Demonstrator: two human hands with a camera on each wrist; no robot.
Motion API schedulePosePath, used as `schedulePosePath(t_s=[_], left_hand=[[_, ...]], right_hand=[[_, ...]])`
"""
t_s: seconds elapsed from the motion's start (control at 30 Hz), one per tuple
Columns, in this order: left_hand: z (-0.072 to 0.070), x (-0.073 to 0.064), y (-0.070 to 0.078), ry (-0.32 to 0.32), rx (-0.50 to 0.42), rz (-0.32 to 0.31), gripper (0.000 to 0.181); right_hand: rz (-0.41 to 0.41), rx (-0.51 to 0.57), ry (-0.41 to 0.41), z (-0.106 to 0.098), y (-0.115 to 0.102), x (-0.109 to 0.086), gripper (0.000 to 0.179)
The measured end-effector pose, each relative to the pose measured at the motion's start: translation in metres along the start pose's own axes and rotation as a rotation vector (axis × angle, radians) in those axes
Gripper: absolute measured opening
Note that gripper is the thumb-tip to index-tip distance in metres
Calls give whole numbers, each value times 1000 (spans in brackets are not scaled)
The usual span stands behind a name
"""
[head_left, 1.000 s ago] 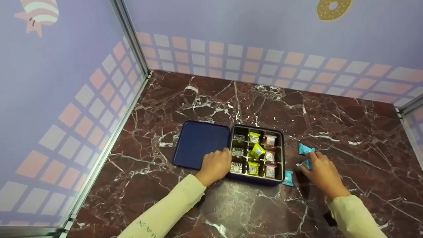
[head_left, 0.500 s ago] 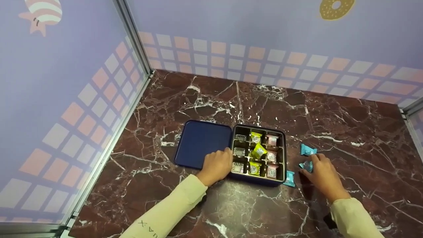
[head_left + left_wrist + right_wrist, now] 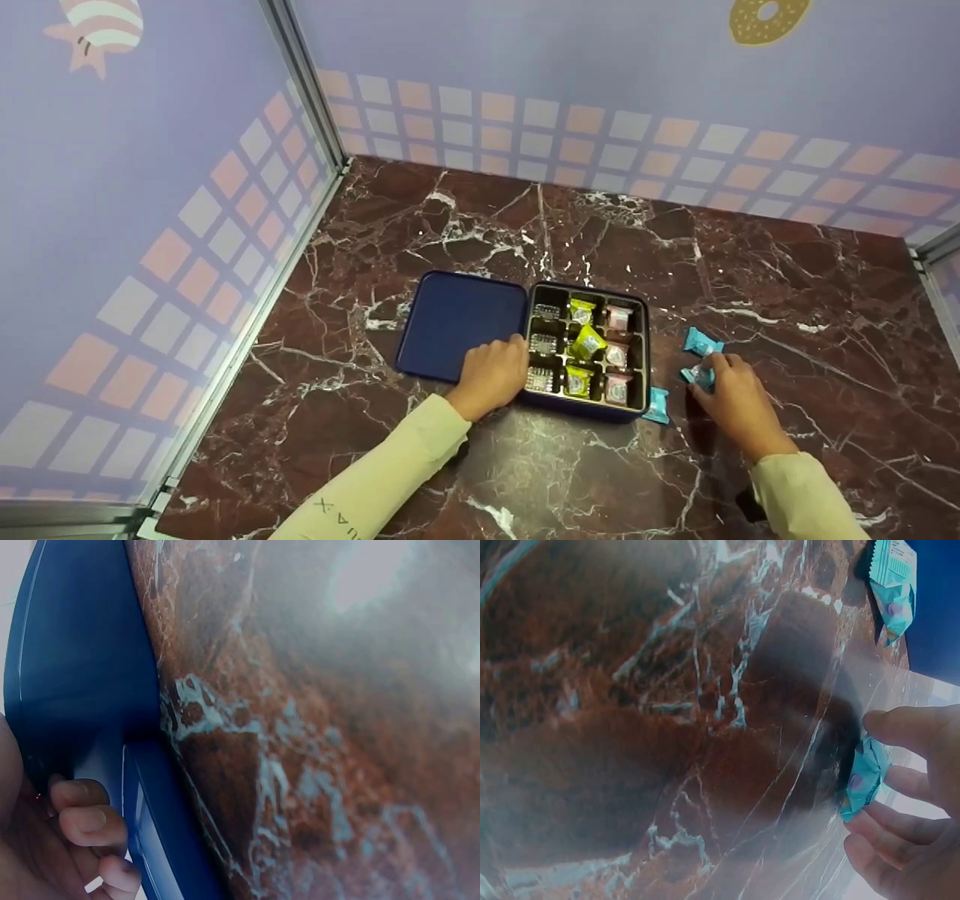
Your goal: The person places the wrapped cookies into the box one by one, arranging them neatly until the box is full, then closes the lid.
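Pale lilac walls [image 3: 540,52] with a printed tile pattern border the marbled tabletop [image 3: 585,480] at the back and on both sides. Tabletop stretches between these edges and the things at its middle, with a wide strip behind them and more to the right.

A navy box [image 3: 585,409] stands there, divided three by three, its matching lid [image 3: 457,319] lying just beside its left edge.

The left hand [image 3: 491,377] lies over the lid's near right part, fingers curled, at the box's left edge; whether it grips that edge or only rests there, I cannot tell. The right hand [image 3: 739,401] is partly closed, pinching a turquoise sweet [image 3: 868,776] between thumb and fingers, to the right of the box.

A second turquoise sweet [image 3: 703,341] lies just behind it, a third [image 3: 658,406] by the box's front right corner. Yellow-green sweets [image 3: 587,343] fill the middle column, pink sweets [image 3: 617,355] the right.
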State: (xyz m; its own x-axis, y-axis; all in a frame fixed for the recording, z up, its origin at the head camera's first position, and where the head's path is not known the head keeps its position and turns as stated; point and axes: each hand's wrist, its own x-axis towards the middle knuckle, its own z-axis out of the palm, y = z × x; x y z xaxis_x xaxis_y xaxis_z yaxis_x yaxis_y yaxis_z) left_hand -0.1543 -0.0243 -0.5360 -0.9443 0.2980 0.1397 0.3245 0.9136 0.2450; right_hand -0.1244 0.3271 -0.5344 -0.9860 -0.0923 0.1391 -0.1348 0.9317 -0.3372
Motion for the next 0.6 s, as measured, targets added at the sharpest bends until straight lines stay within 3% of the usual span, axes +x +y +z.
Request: schedulePosePath(t_s=[0.27,0.6], left_hand=[[3,-1,0,45,8,27,36],[2,-2,-3,19,-2,25,35]], right_hand=[[0,38,20,-1,-1,-1,27],[-95,76,109,2,-8,-1,29]])
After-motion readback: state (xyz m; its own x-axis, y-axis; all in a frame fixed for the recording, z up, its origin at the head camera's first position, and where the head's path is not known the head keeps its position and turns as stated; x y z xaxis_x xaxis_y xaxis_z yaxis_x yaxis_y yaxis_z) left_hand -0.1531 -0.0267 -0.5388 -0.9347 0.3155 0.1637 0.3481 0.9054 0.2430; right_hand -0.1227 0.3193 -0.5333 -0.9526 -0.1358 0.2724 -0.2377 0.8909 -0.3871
